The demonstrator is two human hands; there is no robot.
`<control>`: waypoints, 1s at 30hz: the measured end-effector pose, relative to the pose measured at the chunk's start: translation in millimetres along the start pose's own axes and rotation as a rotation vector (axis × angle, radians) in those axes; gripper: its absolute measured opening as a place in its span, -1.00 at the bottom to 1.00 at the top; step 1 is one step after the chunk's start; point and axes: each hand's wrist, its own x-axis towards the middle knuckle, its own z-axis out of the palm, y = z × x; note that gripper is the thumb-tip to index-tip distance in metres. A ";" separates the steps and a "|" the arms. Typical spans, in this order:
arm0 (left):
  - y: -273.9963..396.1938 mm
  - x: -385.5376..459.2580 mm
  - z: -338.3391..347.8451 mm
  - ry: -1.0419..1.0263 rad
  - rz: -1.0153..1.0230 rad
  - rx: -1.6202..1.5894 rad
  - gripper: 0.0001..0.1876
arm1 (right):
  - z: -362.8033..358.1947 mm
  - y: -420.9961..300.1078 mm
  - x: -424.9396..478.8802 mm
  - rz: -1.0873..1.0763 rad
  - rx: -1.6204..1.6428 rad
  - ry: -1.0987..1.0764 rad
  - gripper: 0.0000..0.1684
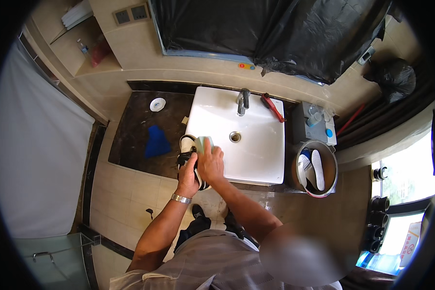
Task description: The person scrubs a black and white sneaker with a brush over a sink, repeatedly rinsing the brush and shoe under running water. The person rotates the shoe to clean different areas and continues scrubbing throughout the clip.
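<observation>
A black and white shoe (187, 144) is in my left hand (188, 177), at the front left corner of the white washbasin (253, 159). My left thumb lies along its upper side, and a metal-banded watch (181, 198) is on that wrist. In my right hand (211, 165) is a pale green pad (204, 142), perhaps a sponge, held close beside the shoe. Blur hides whether the pad touches it. To the left, a blue cloth (157, 142) lies on the dark countertop (130, 123).
A small white dish (157, 104) sits behind the cloth. A red-handled brush (272, 107) rests on the basin's rim, right of the chrome faucet (243, 101). Right of the basin stand a bucket (336, 170) holding white insoles (318, 170) and a grey box (304, 125) with clear cups (314, 119).
</observation>
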 end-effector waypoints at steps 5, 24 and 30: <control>1.4 3.1 -24.5 0.063 -0.019 0.023 -0.57 | -17.2 -12.7 -38.2 -0.034 0.049 -0.223 -0.23; -0.3 3.8 -53.4 -0.070 -0.012 -0.228 -0.31 | 0.2 -26.2 -83.1 -0.143 0.059 -0.093 -0.17; 4.2 -13.2 -13.7 0.009 0.154 -0.164 -0.34 | 20.4 -24.9 -11.6 -0.049 -0.020 -0.056 -0.22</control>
